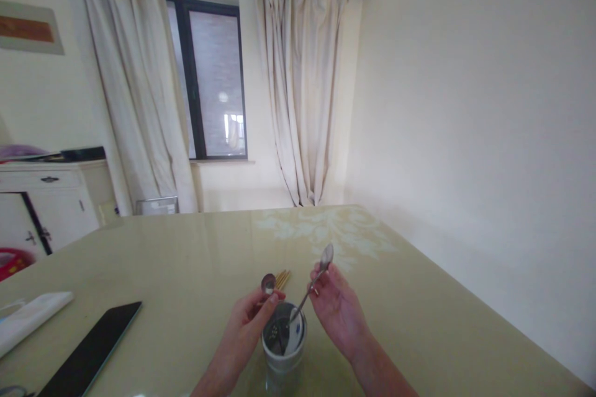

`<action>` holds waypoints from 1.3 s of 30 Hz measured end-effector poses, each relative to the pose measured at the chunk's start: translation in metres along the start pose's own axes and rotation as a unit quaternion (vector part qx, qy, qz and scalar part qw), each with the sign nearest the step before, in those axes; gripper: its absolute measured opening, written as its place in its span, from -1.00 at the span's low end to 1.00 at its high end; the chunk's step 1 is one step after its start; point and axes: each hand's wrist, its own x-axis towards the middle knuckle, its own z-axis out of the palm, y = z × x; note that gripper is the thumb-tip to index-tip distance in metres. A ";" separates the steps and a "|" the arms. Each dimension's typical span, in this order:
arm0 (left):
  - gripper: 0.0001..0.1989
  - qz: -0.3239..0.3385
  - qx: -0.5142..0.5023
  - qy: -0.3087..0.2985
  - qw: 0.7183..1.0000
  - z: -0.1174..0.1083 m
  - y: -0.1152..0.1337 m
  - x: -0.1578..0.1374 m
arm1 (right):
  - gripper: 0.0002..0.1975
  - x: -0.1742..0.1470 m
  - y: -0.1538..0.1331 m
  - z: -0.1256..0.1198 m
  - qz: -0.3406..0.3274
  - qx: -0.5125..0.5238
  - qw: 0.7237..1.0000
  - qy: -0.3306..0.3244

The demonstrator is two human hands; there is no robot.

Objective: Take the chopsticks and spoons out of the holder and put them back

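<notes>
A cylindrical utensil holder (285, 360) stands on the table at the near middle, and inside it I see a white piece with a blue mark (294, 332). My left hand (242, 329) is at its left rim, thumb and fingers closed on a small spoon with a round, dark metal bowl (268, 283). On the right, my right hand (339, 310) pinches a metal spoon (327, 254) just below its bowl. That spoon is tilted, bowl up, its handle slanting down into the holder's mouth. Behind my left fingertips show the ends of several wooden chopsticks (283, 278); their lower parts are hidden.
A black flat tablet-like slab (93, 350) and a white flat object (35, 319) lie on the left of the glossy table (186, 267). A wall (488, 167) runs along the table's right edge. A white cabinet (60, 198) stands at the far left.
</notes>
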 end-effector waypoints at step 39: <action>-0.74 0.052 0.524 0.040 0.849 -0.060 -0.045 0.045 | -0.73 0.014 0.011 -0.009 0.004 -0.019 0.997 0.073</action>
